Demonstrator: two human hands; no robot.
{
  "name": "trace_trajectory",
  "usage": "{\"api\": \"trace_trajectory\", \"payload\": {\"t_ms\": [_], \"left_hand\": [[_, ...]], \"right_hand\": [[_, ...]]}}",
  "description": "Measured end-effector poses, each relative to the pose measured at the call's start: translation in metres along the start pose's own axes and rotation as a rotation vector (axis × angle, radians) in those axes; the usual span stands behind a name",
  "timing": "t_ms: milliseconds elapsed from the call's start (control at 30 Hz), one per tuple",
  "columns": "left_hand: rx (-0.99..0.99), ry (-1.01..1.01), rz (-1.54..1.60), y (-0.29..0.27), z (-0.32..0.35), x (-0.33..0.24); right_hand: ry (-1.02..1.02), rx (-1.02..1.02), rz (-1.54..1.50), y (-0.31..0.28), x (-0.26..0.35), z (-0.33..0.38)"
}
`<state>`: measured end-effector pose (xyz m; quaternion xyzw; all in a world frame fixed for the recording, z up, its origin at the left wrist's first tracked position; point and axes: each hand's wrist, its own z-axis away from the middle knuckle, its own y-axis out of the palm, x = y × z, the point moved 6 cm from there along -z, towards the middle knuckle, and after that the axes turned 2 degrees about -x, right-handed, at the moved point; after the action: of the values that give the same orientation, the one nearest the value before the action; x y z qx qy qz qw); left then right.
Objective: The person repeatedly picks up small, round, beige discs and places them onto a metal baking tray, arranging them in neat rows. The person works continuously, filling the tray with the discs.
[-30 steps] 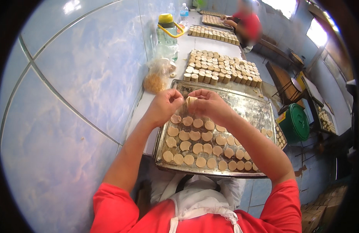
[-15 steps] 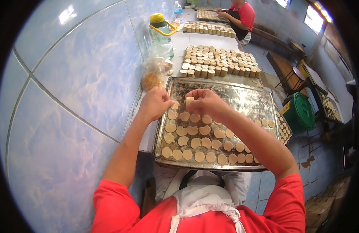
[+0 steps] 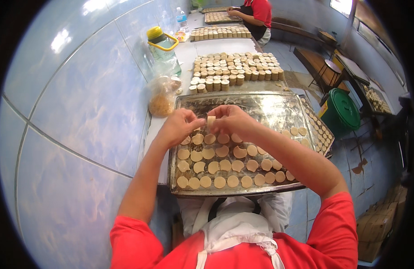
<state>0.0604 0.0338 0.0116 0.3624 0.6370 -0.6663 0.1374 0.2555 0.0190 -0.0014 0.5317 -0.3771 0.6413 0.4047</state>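
In my right hand (image 3: 232, 122) is a short stack of thin pale dough rounds (image 3: 211, 120), held upright between thumb and fingers. My left hand (image 3: 179, 127) is beside it, its thumb and fingertips pinched together close to the stack; whether a round is between them is hidden. Both hands are over the far left part of a worn metal tray (image 3: 265, 104). Rows of flat dough rounds (image 3: 220, 182) cover its near part, several with bitten-looking, notched edges. My right forearm hides some of the rounds.
Beyond the tray stand many stacks of dough rounds (image 3: 238, 67). Left of them are a yellow-lidded jug (image 3: 165, 54) and a plastic bag of brownish filling (image 3: 161, 105), near a tiled wall (image 3: 77, 98). A green bin (image 3: 343, 110) stands right. A co-worker (image 3: 257, 18) works farther off.
My left hand has moved from the tray's far left round toward the stack in my right hand. The whole view has shifted slightly, with the tray now lying farther left.
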Motion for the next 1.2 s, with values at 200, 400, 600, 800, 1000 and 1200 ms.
{"api": "trace_trajectory", "payload": {"t_ms": [200, 400, 600, 800, 1000, 1200], "left_hand": [[0.054, 0.065, 0.168, 0.014, -0.01, -0.012], [0.106, 0.059, 0.142, 0.025, -0.013, -0.031], [0.123, 0.05, 0.134, 0.031, -0.017, -0.047], [0.156, 0.101, 0.286, 0.049, -0.02, -0.064], [0.145, 0.078, -0.026, 0.056, -0.027, -0.067], [0.265, 0.154, 0.261, 0.078, -0.036, -0.08]], "right_hand": [[0.038, -0.007, -0.026, -0.013, -0.003, 0.009], [0.017, -0.008, 0.005, -0.028, -0.003, 0.022], [0.049, -0.052, -0.021, -0.043, -0.007, 0.033], [0.019, -0.015, -0.116, -0.056, -0.015, 0.039], [0.03, -0.071, -0.118, -0.074, -0.019, 0.049], [-0.01, -0.11, -0.111, -0.084, -0.017, 0.058]]}}
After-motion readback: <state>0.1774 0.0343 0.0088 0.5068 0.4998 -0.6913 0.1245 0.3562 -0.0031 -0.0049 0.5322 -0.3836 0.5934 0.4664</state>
